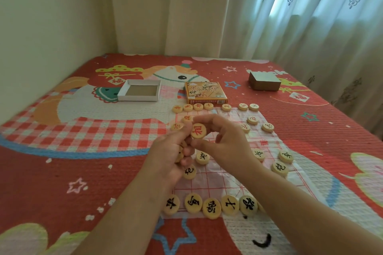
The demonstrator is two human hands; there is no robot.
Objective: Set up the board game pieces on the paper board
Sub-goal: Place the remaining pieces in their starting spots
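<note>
A thin paper board [226, 178] with red grid lines lies on the bedspread. Round wooden pieces stand on it: a far row with red characters [208, 106] and a near row with black characters [211, 208], plus scattered ones between. Over the board's middle, my right hand [226, 143] pinches a red-character piece [198, 130] between thumb and forefinger. My left hand [174, 151] touches that same piece with its fingertips and cups several more pieces [179, 154] in its curled fingers.
An empty white box tray [139, 90] and the game's printed box lid [205, 92] lie beyond the board. A grey-brown block [264, 80] sits at the far right. Wall on the left, curtains behind and right of the bed.
</note>
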